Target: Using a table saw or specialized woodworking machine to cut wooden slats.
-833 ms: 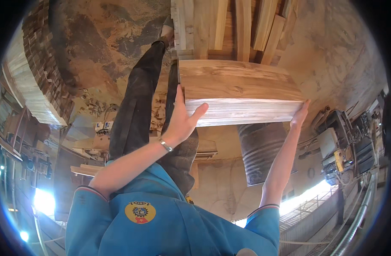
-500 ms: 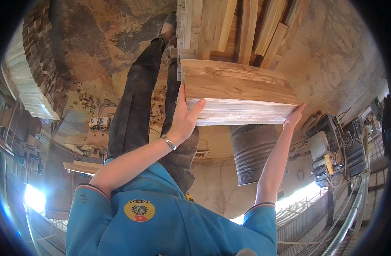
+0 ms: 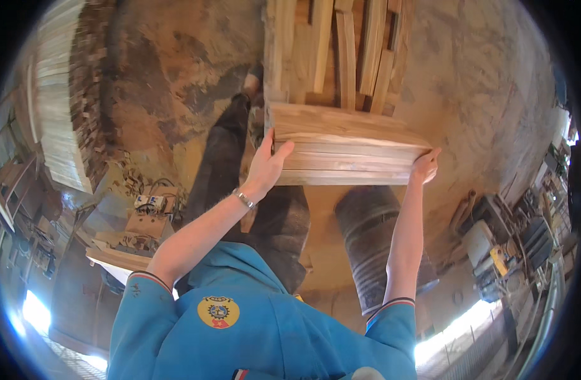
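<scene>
A bundle of flat wooden boards [image 3: 351, 161], stacked several deep, spans the space between my two hands. At its left end my left hand [image 3: 266, 166] grips the bundle, thumb toward the near side and fingers round the end. My right hand [image 3: 425, 166] is closed on the opposite end. The top board shows a broad brown grain face, while the near edges look paler. Just beyond the bundle lies a larger pile of wooden strips [image 3: 347, 57]; whether the bundle touches it I cannot tell.
A tall stack of timber [image 3: 59, 107] stands at the far left. A dark ribbed drum [image 3: 370, 234] is below the bundle's right half. Machinery [image 3: 496, 244] sits at the right, and a bench with wood pieces [image 3: 122, 256] is at the left. Sawdust covers the floor [image 3: 474, 82].
My view has shifted, and the left timber stack sits further right in it. Both hands keep their hold on the boards, which now appear slightly further left and flatter.
</scene>
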Motion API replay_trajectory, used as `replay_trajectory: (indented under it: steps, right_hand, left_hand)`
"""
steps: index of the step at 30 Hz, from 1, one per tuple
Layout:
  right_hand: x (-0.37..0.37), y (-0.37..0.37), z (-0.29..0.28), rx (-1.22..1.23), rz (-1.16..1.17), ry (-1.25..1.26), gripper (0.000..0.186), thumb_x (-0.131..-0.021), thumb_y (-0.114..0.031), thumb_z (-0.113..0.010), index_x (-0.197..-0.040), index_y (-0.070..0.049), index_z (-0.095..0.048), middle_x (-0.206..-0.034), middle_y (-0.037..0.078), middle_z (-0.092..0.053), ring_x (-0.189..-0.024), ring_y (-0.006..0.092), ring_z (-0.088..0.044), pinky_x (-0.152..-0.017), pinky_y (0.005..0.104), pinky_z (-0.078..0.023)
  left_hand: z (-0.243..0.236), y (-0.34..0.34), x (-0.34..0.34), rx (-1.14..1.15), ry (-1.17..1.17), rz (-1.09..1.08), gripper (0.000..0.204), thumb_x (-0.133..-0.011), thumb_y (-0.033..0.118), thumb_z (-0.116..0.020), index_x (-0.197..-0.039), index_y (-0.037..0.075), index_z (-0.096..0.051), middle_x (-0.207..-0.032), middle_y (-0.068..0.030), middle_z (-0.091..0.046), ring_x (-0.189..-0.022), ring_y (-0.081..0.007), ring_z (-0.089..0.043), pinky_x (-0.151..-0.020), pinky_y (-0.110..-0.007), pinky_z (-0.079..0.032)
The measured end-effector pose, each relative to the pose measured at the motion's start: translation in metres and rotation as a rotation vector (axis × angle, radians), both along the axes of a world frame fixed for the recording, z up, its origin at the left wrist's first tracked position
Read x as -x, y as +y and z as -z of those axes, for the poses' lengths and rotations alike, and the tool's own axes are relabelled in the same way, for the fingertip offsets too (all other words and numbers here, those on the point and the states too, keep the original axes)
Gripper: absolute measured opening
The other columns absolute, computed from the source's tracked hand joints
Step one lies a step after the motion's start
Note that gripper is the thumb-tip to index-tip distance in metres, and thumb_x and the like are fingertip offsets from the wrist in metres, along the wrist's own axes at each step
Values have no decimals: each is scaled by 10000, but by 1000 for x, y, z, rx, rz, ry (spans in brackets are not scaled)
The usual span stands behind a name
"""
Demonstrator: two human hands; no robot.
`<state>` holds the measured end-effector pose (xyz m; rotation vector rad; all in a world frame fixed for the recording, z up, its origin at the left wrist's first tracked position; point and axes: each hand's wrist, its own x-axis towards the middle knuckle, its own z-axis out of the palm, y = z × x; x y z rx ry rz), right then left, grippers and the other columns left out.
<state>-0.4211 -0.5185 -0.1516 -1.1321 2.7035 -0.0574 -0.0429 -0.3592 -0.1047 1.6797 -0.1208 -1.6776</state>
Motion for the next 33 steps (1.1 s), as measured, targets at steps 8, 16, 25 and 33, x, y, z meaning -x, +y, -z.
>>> replay_trajectory:
  steps: [8, 16, 25, 33]
  right_hand:
    - [-165, 96, -18, -43, -440, -90, 985, -851, -653, -430, -1446, 58, -96, -1506, 283, -72, -1400, 419, -91, -1135, 477, -102]
    - [-269, 164, -36, -579, -998, -114, 1195, -675, -659, -647, -1410, 118, -113, -1422, 413, -95, -1348, 516, -121, -1099, 539, -173]
    - [-243, 89, -34, -471, -985, -211, 693, -757, -583, -623, -1001, 65, -651, -966, 252, -652, -900, 332, -641, -805, 460, -477]
    - [-341, 92, -19, -714, -553, -630, 475, -802, -457, -660, -921, 3, -633, -752, 92, -623, -603, 157, -584, -494, 296, -446]
  left_hand:
    - [-58, 145, -73, 114, -698, 347, 503, -856, 319, -583, -1223, -22, -542, -1237, -204, -564, -1170, -337, -517, -998, -382, -399]
    - [-24, 232, -147, -203, -780, 325, 495, -770, 364, -559, -1069, -23, -636, -1052, -231, -635, -1028, -366, -591, -927, -423, -455]
    - [8, 260, -246, -146, -615, 305, 469, -773, 364, -529, -1046, 10, -668, -1137, -216, -612, -1071, -343, -580, -980, -400, -418]
    - [59, 308, -312, -407, -588, 108, 419, -740, 358, -581, -963, 23, -696, -1063, -219, -640, -1021, -353, -612, -905, -420, -476]
